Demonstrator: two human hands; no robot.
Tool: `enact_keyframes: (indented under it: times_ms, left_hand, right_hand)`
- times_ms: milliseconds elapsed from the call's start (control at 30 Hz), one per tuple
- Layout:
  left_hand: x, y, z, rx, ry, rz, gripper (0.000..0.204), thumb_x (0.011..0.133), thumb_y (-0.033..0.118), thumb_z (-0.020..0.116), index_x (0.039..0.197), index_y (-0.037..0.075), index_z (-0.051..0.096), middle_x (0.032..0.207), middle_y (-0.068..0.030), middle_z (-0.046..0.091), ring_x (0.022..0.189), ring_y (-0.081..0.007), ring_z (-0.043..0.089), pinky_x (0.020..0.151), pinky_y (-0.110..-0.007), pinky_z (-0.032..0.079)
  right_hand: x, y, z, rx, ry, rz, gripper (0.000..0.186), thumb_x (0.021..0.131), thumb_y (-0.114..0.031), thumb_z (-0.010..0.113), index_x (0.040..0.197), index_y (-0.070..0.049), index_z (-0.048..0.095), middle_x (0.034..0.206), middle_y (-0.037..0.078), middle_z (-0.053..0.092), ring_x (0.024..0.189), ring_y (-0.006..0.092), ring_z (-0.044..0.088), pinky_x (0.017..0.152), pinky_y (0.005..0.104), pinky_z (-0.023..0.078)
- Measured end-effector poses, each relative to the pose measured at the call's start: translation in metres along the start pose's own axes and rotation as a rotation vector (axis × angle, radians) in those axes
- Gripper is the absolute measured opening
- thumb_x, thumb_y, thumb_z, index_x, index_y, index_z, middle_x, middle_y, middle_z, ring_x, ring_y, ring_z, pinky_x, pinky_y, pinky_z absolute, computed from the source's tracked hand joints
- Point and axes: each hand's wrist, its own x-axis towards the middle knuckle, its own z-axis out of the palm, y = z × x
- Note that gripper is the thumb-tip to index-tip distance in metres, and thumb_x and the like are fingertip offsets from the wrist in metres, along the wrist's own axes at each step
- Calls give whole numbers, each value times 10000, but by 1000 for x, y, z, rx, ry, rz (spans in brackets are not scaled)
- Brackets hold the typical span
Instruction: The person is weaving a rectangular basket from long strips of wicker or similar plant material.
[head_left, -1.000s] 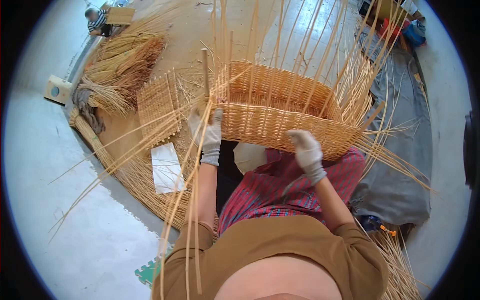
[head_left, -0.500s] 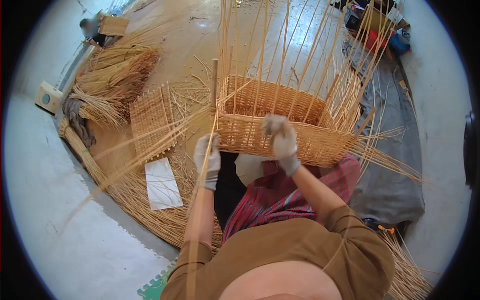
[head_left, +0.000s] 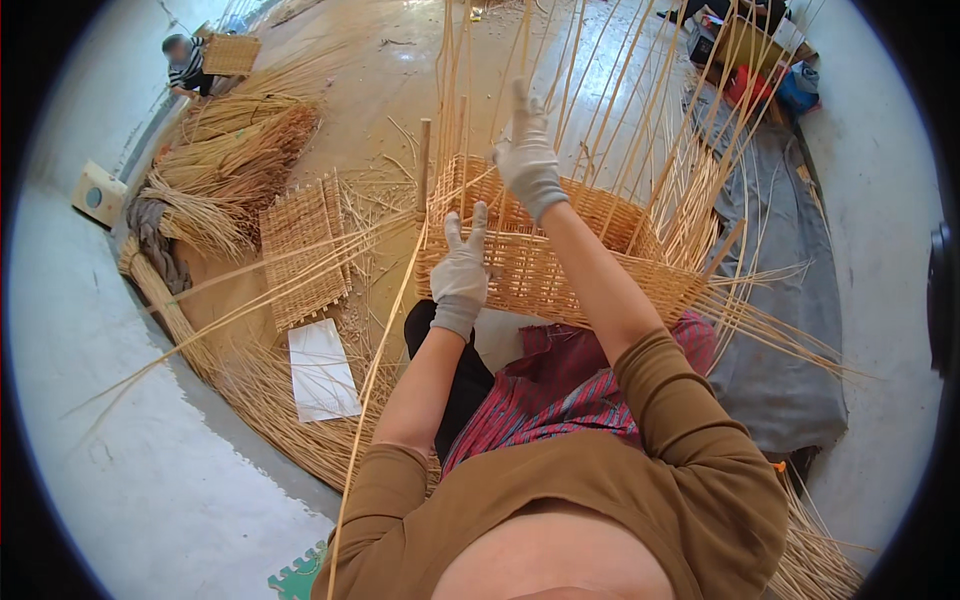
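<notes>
Head view: reed-strewn floor, grey cloth right of 1 basket.

Basket in the middle, panel on its left, cloth on its right

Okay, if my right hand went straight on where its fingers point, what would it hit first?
Your right hand would probably meet the upright canes rising from the woven basket first, though depth is unclear here and it might slip between them.
</notes>
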Motion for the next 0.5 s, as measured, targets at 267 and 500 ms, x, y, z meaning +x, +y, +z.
enact_keyframes:
  times_ms: [267,500]
  left_hand:
    - [-1,-16,11,26,34,19,1005,839,400,818,1634,448,204,1732,-188,67,935,-347,747,708,-434,594]
    - [-4,11,27,-26,401,557,881,865,288,789,1616,314,328,1663,-142,316,989,-326,726,763,-436,598]
  right_hand:
    - [-149,72,-23,959,187,354,279,1095,-246,545,1353,-139,552,895,67,696,685,70,635,679,316,603]
    - [-189,80,-60,857,182,432,220,1069,-153,589,1285,-117,582,840,35,667,702,98,652,650,303,575]
